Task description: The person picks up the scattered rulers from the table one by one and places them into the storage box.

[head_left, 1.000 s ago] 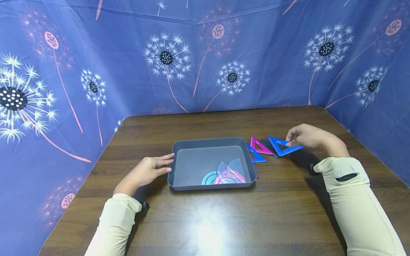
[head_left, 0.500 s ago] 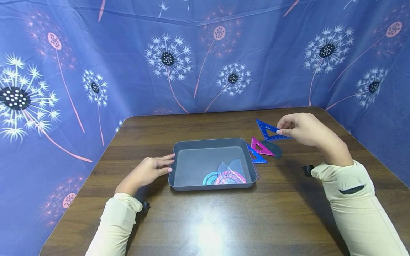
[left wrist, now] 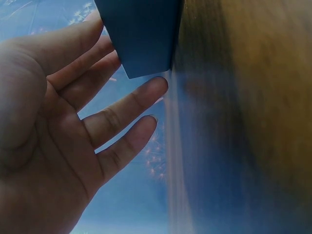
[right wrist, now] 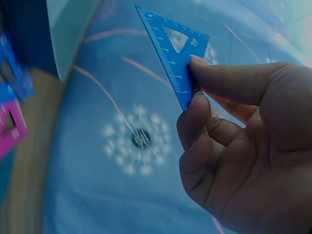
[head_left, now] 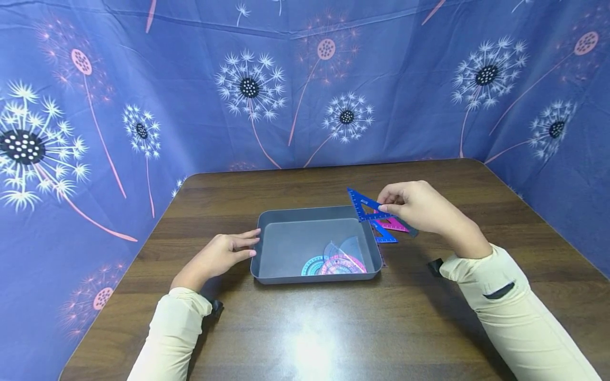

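The right grip (head_left: pixel 424 206) pinches a flat blue plastic set square (right wrist: pixel 181 66) between thumb and curled fingers; the piece is held above the counter (head_left: pixel 405 317), overlapping the far right corner of a shallow grey rectangular tray (head_left: pixel 286 243) in the head view; the left grip (head_left: pixel 216 258) is spread, fingertips at the tray's left wall; the step in hand looks like bringing this set square to the tray, and the next move probably calls for clearing the right wall, lowering and letting go; counted, the one tray holds one teal protractor (head_left: pixel 311 266), one pink protractor (head_left: pixel 343 264) and overlapping clear pieces (head_left: pixel 350 248), too merged to number; beside its right wall are one second blue set square (head_left: pixel 387 237), one magenta set square (head_left: pixel 395 227) and one partly covered dark translucent piece (head_left: pixel 412 231).
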`<action>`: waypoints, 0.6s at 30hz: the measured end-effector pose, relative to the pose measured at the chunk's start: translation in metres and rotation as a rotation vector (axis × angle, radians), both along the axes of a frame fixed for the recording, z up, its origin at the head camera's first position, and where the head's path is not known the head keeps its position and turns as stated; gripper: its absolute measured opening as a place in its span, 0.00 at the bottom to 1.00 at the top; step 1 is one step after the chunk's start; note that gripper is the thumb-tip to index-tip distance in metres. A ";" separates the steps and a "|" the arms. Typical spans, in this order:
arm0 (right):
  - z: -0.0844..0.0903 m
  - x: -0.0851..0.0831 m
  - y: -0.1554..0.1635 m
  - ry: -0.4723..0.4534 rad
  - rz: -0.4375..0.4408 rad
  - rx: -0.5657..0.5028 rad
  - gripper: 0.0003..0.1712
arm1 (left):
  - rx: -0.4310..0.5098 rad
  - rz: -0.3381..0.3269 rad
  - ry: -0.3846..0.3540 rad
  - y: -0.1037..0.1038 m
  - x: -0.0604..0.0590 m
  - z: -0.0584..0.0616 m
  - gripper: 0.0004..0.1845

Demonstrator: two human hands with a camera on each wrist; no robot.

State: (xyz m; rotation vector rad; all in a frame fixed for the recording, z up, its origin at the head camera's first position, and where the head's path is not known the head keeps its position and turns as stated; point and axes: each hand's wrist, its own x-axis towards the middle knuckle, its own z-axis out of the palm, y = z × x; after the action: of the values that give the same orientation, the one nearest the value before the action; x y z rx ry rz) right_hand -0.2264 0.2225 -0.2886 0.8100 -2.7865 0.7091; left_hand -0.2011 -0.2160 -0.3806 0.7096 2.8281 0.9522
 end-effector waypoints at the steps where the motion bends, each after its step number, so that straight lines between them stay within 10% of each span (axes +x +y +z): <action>1: -0.003 0.000 -0.004 -0.005 0.017 0.001 0.02 | -0.002 0.001 0.002 0.000 0.000 0.000 0.22; 18: -0.056 0.005 -0.050 -0.161 0.222 0.091 0.03 | 0.003 -0.001 -0.004 0.001 0.001 0.001 0.21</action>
State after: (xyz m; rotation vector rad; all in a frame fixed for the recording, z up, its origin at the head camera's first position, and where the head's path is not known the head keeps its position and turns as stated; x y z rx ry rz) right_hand -0.2216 0.1730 -0.3446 1.1416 -2.9199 0.7147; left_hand -0.2001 -0.2150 -0.3796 0.7082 2.8229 0.9569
